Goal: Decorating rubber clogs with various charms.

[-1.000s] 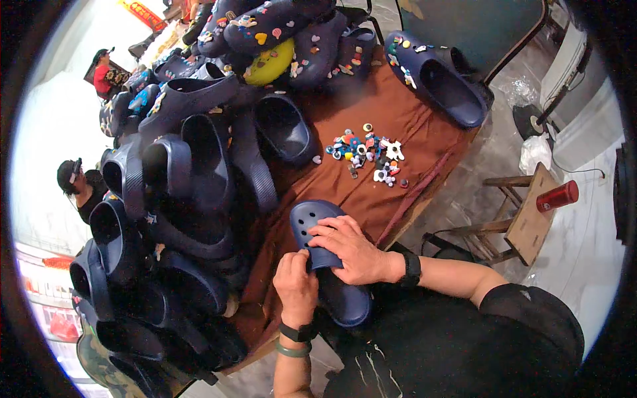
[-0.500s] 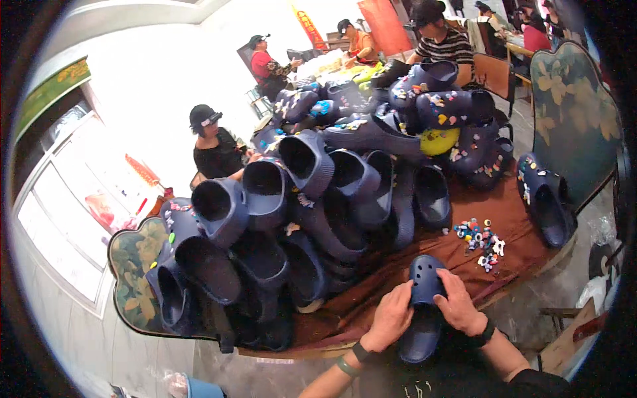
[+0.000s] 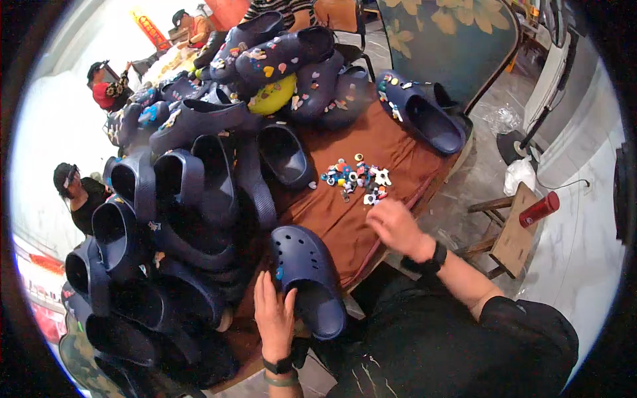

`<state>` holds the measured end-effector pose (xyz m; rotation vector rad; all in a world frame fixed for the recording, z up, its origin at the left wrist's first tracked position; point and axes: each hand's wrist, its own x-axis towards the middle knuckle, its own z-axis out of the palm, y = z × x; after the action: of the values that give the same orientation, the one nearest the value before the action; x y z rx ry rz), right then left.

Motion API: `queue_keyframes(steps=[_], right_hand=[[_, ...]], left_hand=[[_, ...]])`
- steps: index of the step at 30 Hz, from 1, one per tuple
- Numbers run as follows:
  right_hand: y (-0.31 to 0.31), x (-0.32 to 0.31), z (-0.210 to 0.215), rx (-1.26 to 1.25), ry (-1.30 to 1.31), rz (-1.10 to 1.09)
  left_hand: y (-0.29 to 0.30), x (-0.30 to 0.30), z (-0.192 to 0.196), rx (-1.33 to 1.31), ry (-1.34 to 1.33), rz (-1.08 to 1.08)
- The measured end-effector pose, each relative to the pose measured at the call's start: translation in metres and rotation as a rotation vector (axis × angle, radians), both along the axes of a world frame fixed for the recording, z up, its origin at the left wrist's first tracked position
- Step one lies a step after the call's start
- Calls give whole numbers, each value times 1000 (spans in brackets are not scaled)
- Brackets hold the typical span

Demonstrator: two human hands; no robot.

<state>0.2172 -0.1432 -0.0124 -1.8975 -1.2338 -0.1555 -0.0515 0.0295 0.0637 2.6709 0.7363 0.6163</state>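
Navy clog point(image 3: 306, 278): lies toe-away on the brown cloth point(image 3: 371, 142) at the table's near edge, holed upper showing. Left hand point(image 3: 274, 317): open, flat, fingers spread, touching the clog's left side. Right hand point(image 3: 396, 225): loosely open, holding nothing, just short of the charms point(image 3: 355, 178), a small coloured heap mid-cloth. Clog pile point(image 3: 166, 219): stacked navy pairs, left of the clog. Red bottle point(image 3: 539, 209): on a wooden stool, well apart.

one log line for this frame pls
left hand: flat beside navy clog | right hand: open, over charm pile | brown tablecloth
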Motion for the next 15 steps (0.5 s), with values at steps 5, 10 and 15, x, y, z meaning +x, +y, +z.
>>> queue_keyframes(steps=[5,10,15], right_hand=[[3,46,-1,-243,-130,-137],[20,32,-9,-60,-213,-36],[2,34,-23,-63,35,-86]], left_hand=[[-38,-8,16,-52,-138,-164],[-78,-9,-17,66,40,-265],[-84,-8,-59,-77,-17,-320]])
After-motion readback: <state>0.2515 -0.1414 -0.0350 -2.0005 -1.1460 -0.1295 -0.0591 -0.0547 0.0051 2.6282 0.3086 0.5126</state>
